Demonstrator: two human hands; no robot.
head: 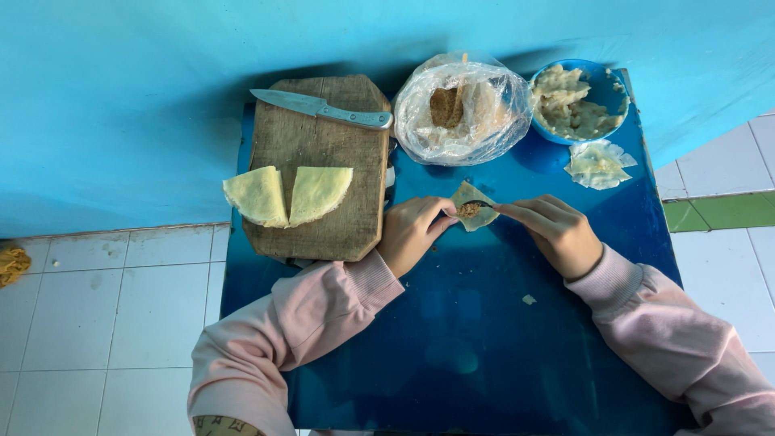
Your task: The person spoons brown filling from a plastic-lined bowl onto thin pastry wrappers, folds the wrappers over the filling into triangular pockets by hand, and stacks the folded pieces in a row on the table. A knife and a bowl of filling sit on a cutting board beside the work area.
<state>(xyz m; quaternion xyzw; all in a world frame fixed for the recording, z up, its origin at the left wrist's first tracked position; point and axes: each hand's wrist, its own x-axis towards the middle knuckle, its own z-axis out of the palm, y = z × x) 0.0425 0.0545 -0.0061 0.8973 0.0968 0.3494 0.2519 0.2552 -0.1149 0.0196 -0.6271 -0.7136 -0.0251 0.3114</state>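
Centre frame, I log left hand [413, 230] pinching a half-filled wrapper [473, 205], right hand [557, 230] closed on a spoon [481, 204] adding filling; folded pieces [599, 164] done upper right; two wedges [288, 194] on the board [320, 173] left

Both arms in from bottom, pink sleeves, forearms angled inward. Left hand [410, 232] curled, thumb and fingers pinched, palm down. Right hand [555, 232] knuckles up, fingers stretched left, tips pinched. Fingertips of the two hands close together, not touching.
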